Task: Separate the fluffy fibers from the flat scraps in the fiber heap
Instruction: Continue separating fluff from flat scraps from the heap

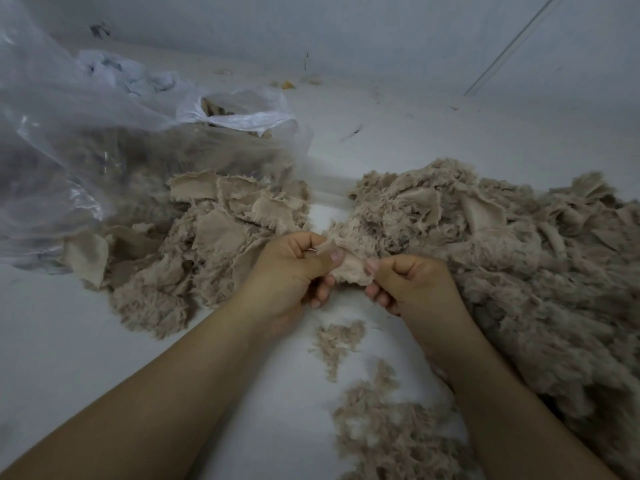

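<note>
From the head camera, a pale white surface [86,341] fills the view and runs up to a whitish wall [381,36] at twelve o'clock, with a thin straight line slanting down the wall toward one o'clock. Small bits of debris lie on the surface near the wall's foot. At ten o'clock sits a large clear plastic bag [86,140], crumpled, its mouth open toward the centre, with beige material showing dimly through it.

Just below the bag, at nine o'clock of centre, lies a pile of flat scraps [207,237], beige pieces with frayed edges. At three o'clock, spreading down to five, is the big fiber heap [502,254], fluffy and tangled, with some flat pieces in it. Loose tufts of fluffy fibers [381,427] lie at six o'clock, between the forearms.

Both bare forearms reach in from the lower edge toward the centre. The left hand [291,268] and right hand [412,285] meet over the gap between the piles, knuckles up. Each pinches one small beige piece [349,268], thumb on top, remaining fingers curled beneath it. The piece touches the near edge of the heap.
</note>
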Demonstrator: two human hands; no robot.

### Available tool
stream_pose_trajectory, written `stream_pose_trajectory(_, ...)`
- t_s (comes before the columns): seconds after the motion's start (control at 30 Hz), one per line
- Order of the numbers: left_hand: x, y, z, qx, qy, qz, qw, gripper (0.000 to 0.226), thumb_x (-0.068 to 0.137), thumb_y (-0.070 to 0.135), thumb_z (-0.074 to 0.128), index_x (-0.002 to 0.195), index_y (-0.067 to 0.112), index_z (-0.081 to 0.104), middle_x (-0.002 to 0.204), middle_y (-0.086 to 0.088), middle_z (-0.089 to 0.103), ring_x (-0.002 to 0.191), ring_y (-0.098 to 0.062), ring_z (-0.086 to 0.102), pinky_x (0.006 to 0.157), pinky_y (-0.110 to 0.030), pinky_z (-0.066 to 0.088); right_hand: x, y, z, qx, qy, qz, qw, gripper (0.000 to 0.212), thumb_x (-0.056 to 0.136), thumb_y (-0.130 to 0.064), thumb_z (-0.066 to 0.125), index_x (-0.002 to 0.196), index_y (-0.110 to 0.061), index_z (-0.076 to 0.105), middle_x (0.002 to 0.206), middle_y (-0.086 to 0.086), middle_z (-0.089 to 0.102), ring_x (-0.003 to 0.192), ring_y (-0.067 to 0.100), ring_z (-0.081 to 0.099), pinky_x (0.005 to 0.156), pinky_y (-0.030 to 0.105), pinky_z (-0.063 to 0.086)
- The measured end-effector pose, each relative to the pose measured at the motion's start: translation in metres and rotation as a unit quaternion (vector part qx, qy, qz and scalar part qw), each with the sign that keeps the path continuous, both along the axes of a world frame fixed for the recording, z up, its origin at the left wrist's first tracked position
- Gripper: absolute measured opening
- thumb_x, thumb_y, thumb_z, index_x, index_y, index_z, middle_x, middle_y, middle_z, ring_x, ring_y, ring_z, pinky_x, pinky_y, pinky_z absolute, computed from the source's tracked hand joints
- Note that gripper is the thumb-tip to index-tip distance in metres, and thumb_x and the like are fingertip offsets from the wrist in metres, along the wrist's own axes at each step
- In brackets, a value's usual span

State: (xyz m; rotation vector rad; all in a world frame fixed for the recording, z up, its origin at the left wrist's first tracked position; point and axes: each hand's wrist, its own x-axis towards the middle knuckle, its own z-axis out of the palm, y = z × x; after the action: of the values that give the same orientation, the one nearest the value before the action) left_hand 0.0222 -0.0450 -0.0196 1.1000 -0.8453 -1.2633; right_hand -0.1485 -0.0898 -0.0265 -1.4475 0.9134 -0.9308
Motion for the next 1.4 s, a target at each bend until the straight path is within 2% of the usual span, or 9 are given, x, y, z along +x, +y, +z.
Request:
stream_pose_trajectory(0.23,0.014,-0.005,0.010,-0.062,-0.155,0.227,0.959,0.024,0.092,-0.001,0.059,0.074,0.014,0.062,0.052,0.000,0.061,0.040,-0.010,0.055,0.038,-0.018,0.043,-0.001,-0.002,0.001,0.034,-0.017,-0.023,0.999,0.028,0.097,-0.013,0.057,0.073,-0.009,0.071,0.057,0.001,0.063,0.045,0.004,0.046,0.044,0.013,0.038)
stream_pose_trajectory(0.3,0.026,-0.003,0.008,-0.062,-0.332,0.301,0.892,0.016,0.087,-0.001,0.063,0.077,0.012,0.061,0.059,-0.001,0.060,0.049,-0.005,0.057,0.046,-0.019,0.045,0.000,-0.002,0.001,0.048,-0.027,-0.029,0.998,0.028,0.097,-0.012,0.058,0.073,-0.009,0.071,0.059,0.003,0.064,0.047,0.005,0.046,0.044,0.014,0.038)
stream_pose_trajectory(0.4,0.038,0.004,0.004,-0.056,-0.671,0.266,0.690,0.016,0.074,-0.006,0.061,0.081,0.008,0.065,0.075,-0.009,0.058,0.072,-0.026,0.056,0.056,-0.030,0.034,0.000,-0.002,0.001,0.056,-0.038,-0.039,0.997,0.022,0.093,-0.004,0.060,0.074,-0.007,0.071,0.059,0.003,0.064,0.047,0.005,0.048,0.043,0.015,0.038)
stream_pose_trajectory(0.57,0.030,0.007,0.013,0.057,-0.819,0.155,0.549,0.015,0.083,0.020,0.062,0.092,0.020,0.074,0.094,-0.005,0.064,0.100,-0.031,0.054,0.080,-0.039,0.042,0.001,-0.001,0.000,0.056,-0.028,-0.035,0.997,0.022,0.092,0.005,0.055,0.083,-0.007,0.071,0.063,0.001,0.068,0.051,0.005,0.054,0.044,0.016,0.040)
stream_pose_trajectory(0.73,0.003,0.012,0.013,-0.151,-0.777,0.141,0.594,0.008,0.071,0.017,0.060,0.073,0.010,0.063,0.071,-0.008,0.058,0.077,-0.031,0.054,0.057,-0.034,0.038,0.002,-0.002,-0.002,0.081,-0.018,-0.009,0.997,0.020,0.095,0.000,0.054,0.099,-0.011,0.071,0.089,0.004,0.077,0.066,0.011,0.068,0.053,0.018,0.049)
stream_pose_trajectory(1.07,0.052,0.004,0.005,0.072,-0.815,0.022,0.574,0.023,0.085,0.010,0.046,0.099,0.021,0.061,0.092,-0.004,0.066,0.088,-0.027,0.066,0.065,-0.031,0.046,0.004,-0.004,-0.005,0.083,0.006,-0.054,0.995,0.015,0.091,0.000,0.063,0.090,-0.014,0.068,0.072,0.004,0.070,0.057,0.008,0.064,0.049,0.017,0.047)
stream_pose_trajectory(1.17,0.056,0.011,0.012,0.123,-0.840,0.029,0.527,0.025,0.087,0.015,0.046,0.104,0.024,0.061,0.099,0.001,0.065,0.096,-0.024,0.065,0.070,-0.030,0.042,0.005,-0.005,-0.006,0.068,0.021,-0.054,0.996,0.015,0.091,-0.001,0.063,0.091,-0.015,0.068,0.071,0.003,0.068,0.054,0.005,0.062,0.047,0.016,0.046)
stream_pose_trajectory(1.3,0.029,0.020,0.021,0.112,-0.877,0.067,0.462,0.023,0.078,0.013,0.046,0.091,0.021,0.064,0.092,-0.003,0.065,0.095,-0.028,0.059,0.068,-0.033,0.033,0.006,-0.007,-0.008,0.066,0.028,-0.063,0.995,0.019,0.094,-0.001,0.056,0.085,-0.013,0.068,0.062,0.000,0.066,0.049,0.005,0.057,0.044,0.017,0.044)
stream_pose_trajectory(1.4,-0.002,0.016,0.018,-0.017,-0.852,0.113,0.511,0.019,0.064,0.007,0.049,0.077,0.011,0.063,0.077,-0.009,0.060,0.078,-0.032,0.058,0.063,-0.033,0.038,0.006,-0.008,-0.007,0.066,0.015,-0.070,0.995,0.028,0.099,-0.004,0.048,0.080,-0.011,0.067,0.057,-0.004,0.063,0.046,0.005,0.052,0.041,0.017,0.041)
